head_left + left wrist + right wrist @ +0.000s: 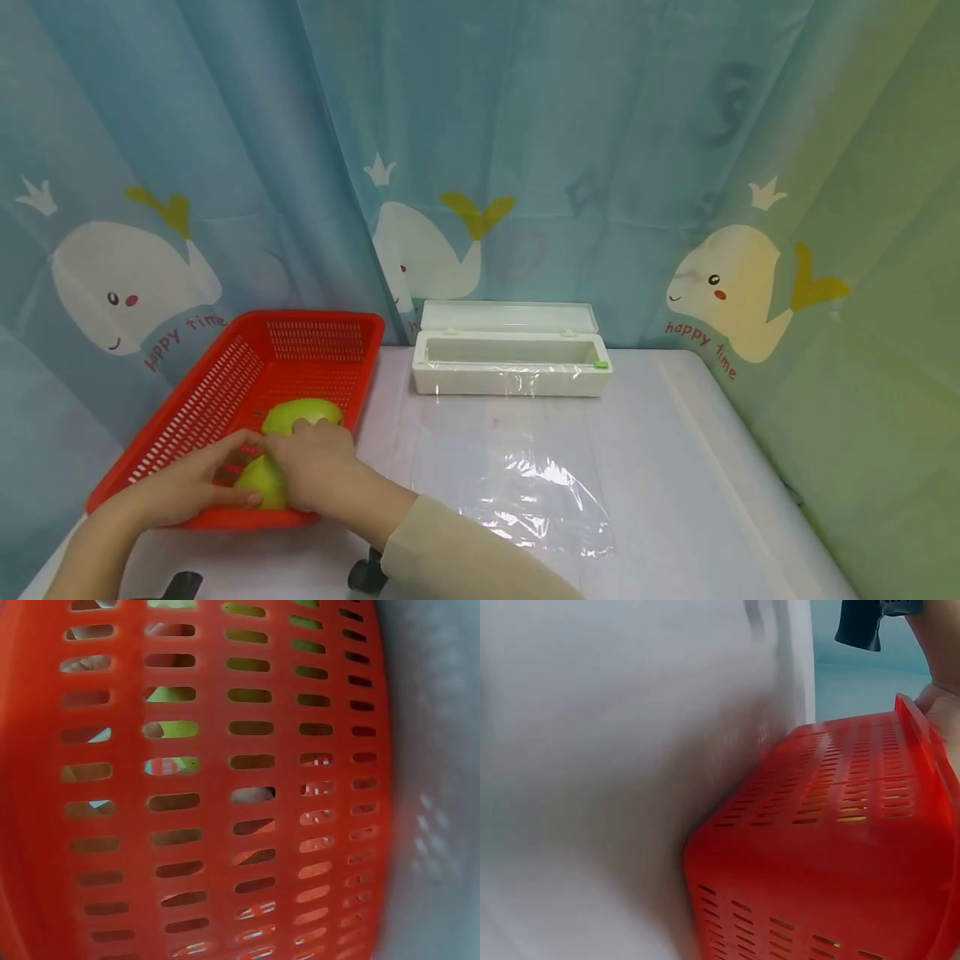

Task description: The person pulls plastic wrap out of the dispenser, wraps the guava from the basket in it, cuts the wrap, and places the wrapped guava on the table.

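Two yellow-green, pear-like fruits lie in the near part of a red plastic basket (375,358) in the head view. My left hand (176,483) reaches over the basket's near left side, with thumb and fingers bent round the nearer fruit (264,482). From the right comes my right hand (318,467), its fingers bent down between the nearer fruit and the farther fruit (303,412). Its fingertips are hidden, so I cannot tell what they grip. In the left wrist view, slotted basket wall (214,817) fills most of the picture, with yellow-green showing through the slots.
A long white box (510,382) with its lid (510,317) raised stands at the back of the white table (675,500). Clear plastic film (525,492) extends from it towards me. Black fittings (367,573) show at the near edge. A whale-print curtain (570,125) hangs behind.
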Action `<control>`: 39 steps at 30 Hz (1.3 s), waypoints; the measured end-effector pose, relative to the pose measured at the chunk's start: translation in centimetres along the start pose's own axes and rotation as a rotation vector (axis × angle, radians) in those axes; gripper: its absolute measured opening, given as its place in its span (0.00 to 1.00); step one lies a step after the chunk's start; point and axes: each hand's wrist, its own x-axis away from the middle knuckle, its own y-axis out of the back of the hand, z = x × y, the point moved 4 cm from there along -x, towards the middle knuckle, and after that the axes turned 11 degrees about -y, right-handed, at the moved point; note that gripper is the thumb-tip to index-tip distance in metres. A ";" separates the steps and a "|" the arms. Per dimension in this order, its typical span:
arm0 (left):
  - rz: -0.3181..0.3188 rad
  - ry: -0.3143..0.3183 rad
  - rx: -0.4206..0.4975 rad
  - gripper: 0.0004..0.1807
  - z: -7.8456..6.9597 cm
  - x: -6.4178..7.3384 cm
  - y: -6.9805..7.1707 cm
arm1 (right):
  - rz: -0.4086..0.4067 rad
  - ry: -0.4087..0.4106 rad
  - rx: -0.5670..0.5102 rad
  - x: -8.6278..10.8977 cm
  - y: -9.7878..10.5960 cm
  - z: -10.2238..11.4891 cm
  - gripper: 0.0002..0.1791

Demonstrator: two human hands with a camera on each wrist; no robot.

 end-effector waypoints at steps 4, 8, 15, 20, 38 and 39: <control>0.001 0.029 -0.007 0.39 0.1 0.0 0.0 | -0.018 0.004 -0.005 -0.1 -0.2 -0.2 0.37; -0.009 0.001 -0.033 0.36 0.1 0.2 0.1 | -0.041 0.015 -0.033 0.1 -0.2 -0.3 0.34; -0.165 -0.190 -0.050 0.27 -1.3 1.8 0.7 | -0.107 0.097 -0.221 0.9 -0.5 -1.2 0.36; -0.278 -0.256 -0.129 0.29 -3.5 2.7 1.5 | -0.129 0.172 -0.457 1.5 -0.3 -2.5 0.40; -0.411 -0.365 -0.199 0.35 -9.5 0.9 1.4 | -0.451 0.392 -0.715 4.3 1.9 -7.8 0.38; -0.416 -0.364 -0.198 0.35 -9.7 0.7 1.3 | -0.461 0.393 -0.723 4.4 2.0 -8.1 0.38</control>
